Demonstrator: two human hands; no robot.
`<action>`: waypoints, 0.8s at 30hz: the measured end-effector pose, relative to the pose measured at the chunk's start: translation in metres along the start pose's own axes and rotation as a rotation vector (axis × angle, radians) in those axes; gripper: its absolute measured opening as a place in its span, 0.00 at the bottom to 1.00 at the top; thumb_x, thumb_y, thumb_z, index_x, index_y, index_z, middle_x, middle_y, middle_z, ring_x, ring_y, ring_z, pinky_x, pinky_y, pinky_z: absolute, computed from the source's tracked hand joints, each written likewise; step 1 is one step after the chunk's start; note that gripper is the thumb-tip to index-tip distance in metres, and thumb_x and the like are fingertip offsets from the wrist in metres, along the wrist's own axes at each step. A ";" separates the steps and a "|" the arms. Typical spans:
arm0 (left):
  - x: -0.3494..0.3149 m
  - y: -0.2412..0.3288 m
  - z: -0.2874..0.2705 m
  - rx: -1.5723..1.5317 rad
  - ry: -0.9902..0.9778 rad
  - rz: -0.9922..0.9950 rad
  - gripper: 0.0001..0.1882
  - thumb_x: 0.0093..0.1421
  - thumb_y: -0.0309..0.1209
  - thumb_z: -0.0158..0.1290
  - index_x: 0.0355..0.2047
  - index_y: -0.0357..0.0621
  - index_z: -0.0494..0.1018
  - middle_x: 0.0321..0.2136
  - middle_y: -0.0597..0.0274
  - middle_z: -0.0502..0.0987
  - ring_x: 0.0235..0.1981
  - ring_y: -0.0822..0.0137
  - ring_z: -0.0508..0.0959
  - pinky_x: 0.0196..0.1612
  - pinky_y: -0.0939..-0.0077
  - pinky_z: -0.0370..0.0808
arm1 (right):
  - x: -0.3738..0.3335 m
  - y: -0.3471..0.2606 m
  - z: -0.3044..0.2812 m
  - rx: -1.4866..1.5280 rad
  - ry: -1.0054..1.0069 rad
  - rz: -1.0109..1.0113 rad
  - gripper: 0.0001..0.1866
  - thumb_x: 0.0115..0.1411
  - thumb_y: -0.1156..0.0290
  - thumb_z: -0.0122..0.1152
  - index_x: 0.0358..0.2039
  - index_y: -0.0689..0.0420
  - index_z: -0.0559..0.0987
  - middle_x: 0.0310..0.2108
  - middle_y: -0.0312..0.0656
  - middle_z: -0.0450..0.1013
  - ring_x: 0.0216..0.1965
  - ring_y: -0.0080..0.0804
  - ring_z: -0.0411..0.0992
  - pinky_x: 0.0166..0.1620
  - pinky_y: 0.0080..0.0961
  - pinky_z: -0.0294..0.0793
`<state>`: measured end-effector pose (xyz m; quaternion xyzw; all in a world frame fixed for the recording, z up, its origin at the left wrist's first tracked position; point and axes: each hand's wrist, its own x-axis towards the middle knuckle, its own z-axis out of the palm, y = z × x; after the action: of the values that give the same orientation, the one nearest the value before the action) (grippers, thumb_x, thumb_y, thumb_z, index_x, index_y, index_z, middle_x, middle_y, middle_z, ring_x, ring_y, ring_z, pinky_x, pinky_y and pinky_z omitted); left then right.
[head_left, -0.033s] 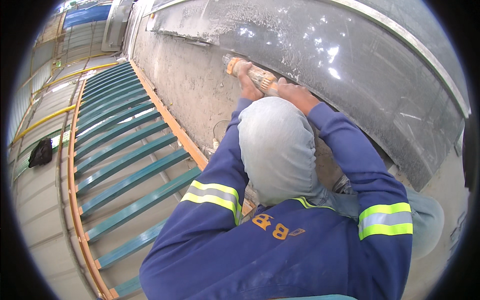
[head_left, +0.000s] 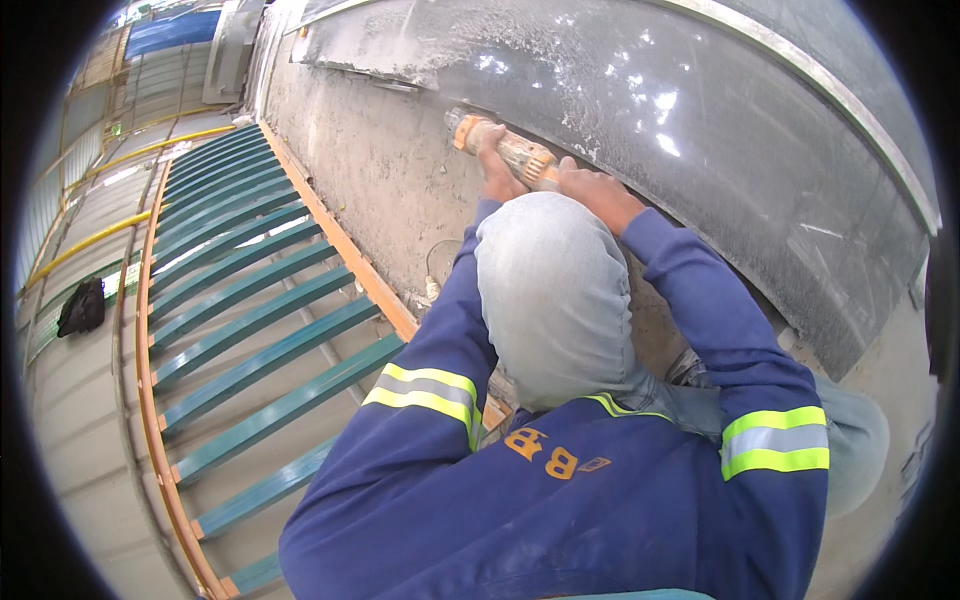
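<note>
- Gripped dusty tool (head_left: 519, 155) with left hand (head_left: 497, 170), near its far end.
- Held its near end in right hand (head_left: 598, 194).
- Could have slipped from a weak hold, scraping panel (head_left: 690, 165) just past both hands.

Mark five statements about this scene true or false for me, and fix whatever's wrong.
1. The left hand and right hand both grip a dusty, orange-trimmed cylindrical tool. True.
2. The long teal slats lie to the right of the tool. False: they lie to its left.
3. The crumpled black soft bundle is left of the slats. True.
4. The navy cloth sleeves carry solid red stripes. False: they carry yellow-green and grey bands.
5. The dark grey flat panel is spotless. False: pale marks streak its surface.
</note>
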<state>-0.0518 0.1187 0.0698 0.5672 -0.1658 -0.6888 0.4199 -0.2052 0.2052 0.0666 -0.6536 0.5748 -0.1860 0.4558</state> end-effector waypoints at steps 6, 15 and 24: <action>-0.055 -0.004 0.040 -0.012 0.089 -0.050 0.26 0.52 0.49 0.56 0.45 0.46 0.67 0.33 0.55 0.72 0.31 0.57 0.76 0.34 0.57 0.76 | -0.034 -0.003 -0.018 -0.015 -0.026 -0.001 0.15 0.63 0.65 0.53 0.42 0.63 0.66 0.38 0.64 0.78 0.43 0.58 0.79 0.44 0.48 0.78; -0.014 -0.010 0.028 0.011 0.066 0.051 0.25 0.53 0.45 0.54 0.47 0.46 0.66 0.35 0.55 0.72 0.34 0.54 0.77 0.38 0.55 0.78 | -0.016 0.005 -0.013 -0.001 -0.006 0.023 0.18 0.59 0.66 0.60 0.43 0.63 0.66 0.39 0.64 0.78 0.44 0.58 0.79 0.46 0.48 0.78; 0.056 0.008 -0.025 -0.080 0.004 0.064 0.20 0.54 0.41 0.55 0.42 0.44 0.65 0.32 0.54 0.72 0.30 0.53 0.78 0.35 0.50 0.80 | 0.031 -0.002 0.010 -0.051 -0.004 0.028 0.23 0.53 0.68 0.64 0.44 0.64 0.67 0.40 0.63 0.78 0.45 0.57 0.79 0.48 0.46 0.78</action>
<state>-0.0259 0.0777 0.0321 0.5458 -0.1551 -0.6799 0.4645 -0.1883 0.1799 0.0546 -0.6572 0.5877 -0.1636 0.4427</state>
